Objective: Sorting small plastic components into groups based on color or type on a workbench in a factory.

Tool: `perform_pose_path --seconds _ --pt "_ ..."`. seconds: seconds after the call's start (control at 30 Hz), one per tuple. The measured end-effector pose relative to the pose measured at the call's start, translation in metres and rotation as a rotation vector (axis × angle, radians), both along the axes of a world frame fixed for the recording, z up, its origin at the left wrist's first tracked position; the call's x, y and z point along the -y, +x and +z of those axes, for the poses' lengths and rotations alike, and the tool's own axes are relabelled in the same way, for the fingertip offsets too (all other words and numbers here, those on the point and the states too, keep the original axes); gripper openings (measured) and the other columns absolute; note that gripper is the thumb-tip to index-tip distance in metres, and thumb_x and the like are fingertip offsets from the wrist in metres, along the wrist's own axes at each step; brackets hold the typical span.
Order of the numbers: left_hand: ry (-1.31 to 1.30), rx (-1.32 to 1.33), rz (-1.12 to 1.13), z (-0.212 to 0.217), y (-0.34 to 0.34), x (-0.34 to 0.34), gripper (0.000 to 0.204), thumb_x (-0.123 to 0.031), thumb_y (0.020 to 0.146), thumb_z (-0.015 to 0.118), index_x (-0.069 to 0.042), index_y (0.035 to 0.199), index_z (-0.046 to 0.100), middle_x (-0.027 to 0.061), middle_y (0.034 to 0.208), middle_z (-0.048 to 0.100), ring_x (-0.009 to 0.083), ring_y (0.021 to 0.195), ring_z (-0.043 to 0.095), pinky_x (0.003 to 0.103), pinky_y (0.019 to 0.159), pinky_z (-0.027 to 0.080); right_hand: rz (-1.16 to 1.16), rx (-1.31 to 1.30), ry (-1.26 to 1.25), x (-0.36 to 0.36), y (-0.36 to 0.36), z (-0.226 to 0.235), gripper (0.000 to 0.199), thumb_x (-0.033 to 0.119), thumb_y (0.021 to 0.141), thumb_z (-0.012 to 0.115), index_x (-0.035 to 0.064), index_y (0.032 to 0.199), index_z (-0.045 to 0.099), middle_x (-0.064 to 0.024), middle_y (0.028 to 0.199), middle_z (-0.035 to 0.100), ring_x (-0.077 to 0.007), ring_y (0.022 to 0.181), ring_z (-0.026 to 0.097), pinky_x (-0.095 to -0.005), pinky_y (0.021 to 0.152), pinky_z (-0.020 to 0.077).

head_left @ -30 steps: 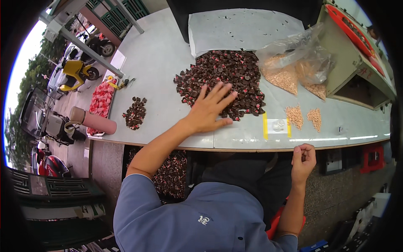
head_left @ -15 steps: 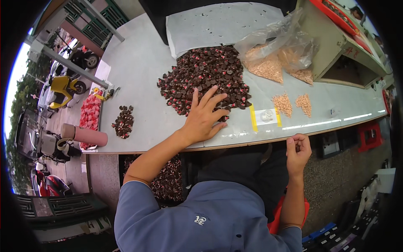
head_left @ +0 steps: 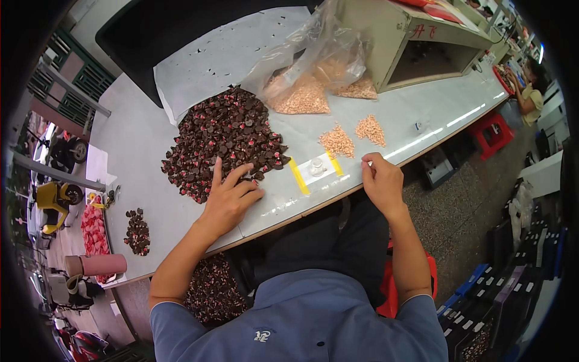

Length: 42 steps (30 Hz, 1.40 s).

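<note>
Left hand (head_left: 231,196) on dark pieces (head_left: 226,139), seemingly.

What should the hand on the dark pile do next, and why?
Probably draw one dark piece out of the pile toward the table edge. The left hand lies flat with fingers spread on the near edge of the heap of dark brown and pink pieces, holding nothing. The right hand is pinched at the table edge beside the yellow-marked spot and the small tan piles.

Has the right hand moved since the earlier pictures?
Yes. The right hand rose from below the table edge up to it, near the yellow-taped square.
</note>
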<state>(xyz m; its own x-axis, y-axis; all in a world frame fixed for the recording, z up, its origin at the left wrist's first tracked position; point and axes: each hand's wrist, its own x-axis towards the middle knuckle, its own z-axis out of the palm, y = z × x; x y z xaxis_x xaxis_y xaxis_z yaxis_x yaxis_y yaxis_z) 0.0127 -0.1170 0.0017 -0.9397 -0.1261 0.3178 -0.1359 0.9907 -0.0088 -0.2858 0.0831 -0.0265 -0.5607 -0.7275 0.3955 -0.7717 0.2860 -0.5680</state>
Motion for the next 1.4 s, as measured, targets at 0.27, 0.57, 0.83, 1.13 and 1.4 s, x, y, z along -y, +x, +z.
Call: perform_pose_path --seconds 0.27,0.57,0.83,1.13,1.4 --pt "0.205 0.128 -0.122 0.010 -0.025 -0.015 0.018 -0.008 0.077 0.069 -0.011 0.094 0.070 0.0038 0.088 0.057 0.0216 0.102 0.057 0.050 0.109 0.032 -0.022 -0.068 0.070 0.022 -0.004 -0.006 0.008 0.015 0.085 0.067 0.0084 0.090 0.064 -0.0092 0.061 0.061 -0.0290 0.058 0.063 -0.0396 0.053 0.0464" --pt "0.411 0.033 -0.127 0.009 -0.037 -0.012 0.022 -0.006 0.077 0.072 -0.008 0.098 0.068 0.0055 0.098 0.059 0.0284 0.097 0.058 0.040 0.085 0.046 -0.008 -0.070 0.023 0.022 -0.001 -0.011 0.005 0.012 0.084 0.067 0.0090 0.087 0.064 -0.0076 0.058 0.059 -0.0276 0.055 0.062 -0.0375 0.052 0.0461" --pt "1.496 0.036 -0.084 -0.004 -0.037 -0.009 0.014 -0.005 0.092 0.066 -0.001 0.106 0.065 0.0083 0.110 0.061 0.0180 0.096 0.066 0.028 0.076 0.056 0.078 0.420 -0.307 0.002 0.023 0.001 0.006 -0.007 0.087 0.060 -0.0024 0.090 0.058 -0.0097 0.093 0.065 -0.0130 0.077 0.067 -0.0233 0.065 0.0510" --pt "1.933 0.224 0.024 -0.012 -0.036 -0.009 0.022 -0.011 0.092 0.068 0.001 0.110 0.066 0.0104 0.110 0.069 0.0187 0.094 0.070 0.025 0.070 0.056 0.367 0.652 -0.176 0.008 0.085 0.003 0.017 -0.007 0.086 0.066 -0.0019 0.098 0.056 -0.0088 0.088 0.067 -0.0126 0.081 0.068 -0.0238 0.073 0.0542" --pt "1.999 0.243 0.104 -0.017 -0.034 -0.013 0.023 -0.014 0.091 0.070 0.002 0.107 0.066 0.0100 0.099 0.070 0.0159 0.090 0.070 0.024 0.072 0.056 0.488 0.518 -0.091 0.035 0.112 0.013 0.015 -0.004 0.083 0.070 -0.0003 0.093 0.060 -0.0086 0.083 0.068 -0.0152 0.075 0.069 -0.0260 0.069 0.0545"
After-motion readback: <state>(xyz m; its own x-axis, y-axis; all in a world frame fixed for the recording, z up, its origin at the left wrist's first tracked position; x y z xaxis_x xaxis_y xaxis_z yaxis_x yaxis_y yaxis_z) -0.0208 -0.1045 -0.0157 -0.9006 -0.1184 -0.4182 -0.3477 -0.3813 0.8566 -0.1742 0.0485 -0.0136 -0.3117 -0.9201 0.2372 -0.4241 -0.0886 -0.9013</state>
